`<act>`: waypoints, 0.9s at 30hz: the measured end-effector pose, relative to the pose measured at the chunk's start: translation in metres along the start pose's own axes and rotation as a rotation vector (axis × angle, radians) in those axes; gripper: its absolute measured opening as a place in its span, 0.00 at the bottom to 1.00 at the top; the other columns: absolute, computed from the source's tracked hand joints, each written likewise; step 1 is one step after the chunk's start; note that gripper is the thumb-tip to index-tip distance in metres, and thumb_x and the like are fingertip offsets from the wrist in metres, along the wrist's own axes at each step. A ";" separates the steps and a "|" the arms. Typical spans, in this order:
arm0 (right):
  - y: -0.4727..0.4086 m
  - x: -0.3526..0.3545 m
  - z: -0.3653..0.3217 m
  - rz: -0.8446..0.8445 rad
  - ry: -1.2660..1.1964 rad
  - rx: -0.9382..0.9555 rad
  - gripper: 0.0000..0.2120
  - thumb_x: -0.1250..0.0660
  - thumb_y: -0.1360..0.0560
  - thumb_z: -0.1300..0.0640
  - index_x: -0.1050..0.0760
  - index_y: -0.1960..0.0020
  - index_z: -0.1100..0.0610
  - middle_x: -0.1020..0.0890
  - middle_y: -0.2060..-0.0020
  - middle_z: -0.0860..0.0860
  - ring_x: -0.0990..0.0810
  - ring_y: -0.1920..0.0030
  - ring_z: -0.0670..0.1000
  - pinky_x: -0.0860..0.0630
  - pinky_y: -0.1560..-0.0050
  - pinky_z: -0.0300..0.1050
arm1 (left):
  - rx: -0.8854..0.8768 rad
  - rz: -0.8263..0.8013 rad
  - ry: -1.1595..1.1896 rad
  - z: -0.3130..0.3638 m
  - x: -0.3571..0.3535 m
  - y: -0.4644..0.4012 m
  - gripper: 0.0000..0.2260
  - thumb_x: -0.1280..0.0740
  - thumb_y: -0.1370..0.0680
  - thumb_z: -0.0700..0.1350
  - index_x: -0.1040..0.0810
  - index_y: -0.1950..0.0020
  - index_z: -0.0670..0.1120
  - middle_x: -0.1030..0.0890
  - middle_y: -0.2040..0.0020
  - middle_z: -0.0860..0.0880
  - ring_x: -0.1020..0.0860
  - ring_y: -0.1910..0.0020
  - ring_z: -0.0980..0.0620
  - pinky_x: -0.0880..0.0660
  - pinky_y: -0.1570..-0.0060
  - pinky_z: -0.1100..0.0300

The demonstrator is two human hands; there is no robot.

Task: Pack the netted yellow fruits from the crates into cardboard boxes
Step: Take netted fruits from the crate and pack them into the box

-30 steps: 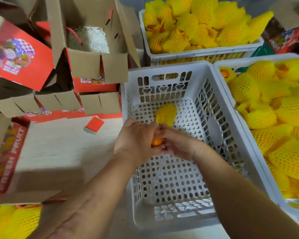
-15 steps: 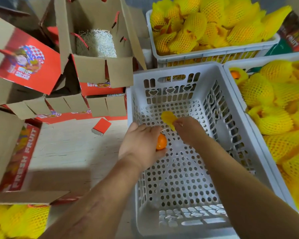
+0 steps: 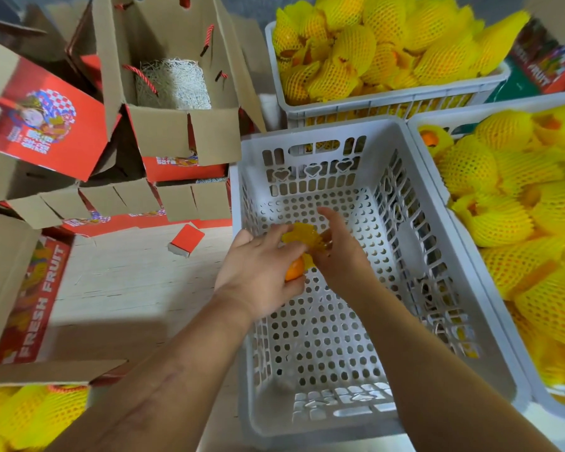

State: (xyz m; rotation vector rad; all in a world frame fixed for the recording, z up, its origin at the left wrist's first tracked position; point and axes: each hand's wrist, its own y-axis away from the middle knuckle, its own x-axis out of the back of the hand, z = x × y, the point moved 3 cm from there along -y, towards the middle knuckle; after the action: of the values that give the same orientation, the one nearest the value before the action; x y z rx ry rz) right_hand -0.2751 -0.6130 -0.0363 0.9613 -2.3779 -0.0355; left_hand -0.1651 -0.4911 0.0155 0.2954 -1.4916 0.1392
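Observation:
My left hand (image 3: 258,272) grips a small orange fruit (image 3: 295,269) over the left edge of a white crate (image 3: 356,409) that holds no fruit. My right hand (image 3: 338,252) pinches a yellow foam net (image 3: 302,238) right against the fruit, above it. A crate at the back (image 3: 388,99) and another at the right (image 3: 535,389) are piled with netted yellow fruits (image 3: 503,220). An open cardboard box (image 3: 183,125) with white shredded padding stands at the back left. A box at bottom left (image 3: 30,373) holds netted fruits.
Several red-and-brown cardboard boxes (image 3: 43,122) are stacked at the left, one printed FRESH FRUIT (image 3: 36,298). A small red carton piece (image 3: 186,239) lies on the pale wooden floor (image 3: 128,282) between the boxes and the white crate.
The net was pulled off the fruit and away, then my right hand brought it back against the fruit. My left hand has kept its grip on the fruit.

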 end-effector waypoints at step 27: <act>0.012 -0.010 -0.008 -0.250 -0.255 0.024 0.10 0.33 0.24 0.58 0.33 0.59 0.51 0.21 0.63 0.52 0.25 0.62 0.49 0.28 0.59 0.49 | 0.182 0.100 0.040 0.003 0.004 0.002 0.28 0.50 0.17 0.65 0.37 0.25 0.49 0.30 0.33 0.47 0.25 0.49 0.46 0.30 0.42 0.55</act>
State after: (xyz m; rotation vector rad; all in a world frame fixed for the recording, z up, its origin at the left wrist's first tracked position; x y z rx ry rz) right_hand -0.2729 -0.5960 -0.0323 1.3296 -2.4734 -0.2385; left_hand -0.1680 -0.4905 0.0198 0.3627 -1.4571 0.3602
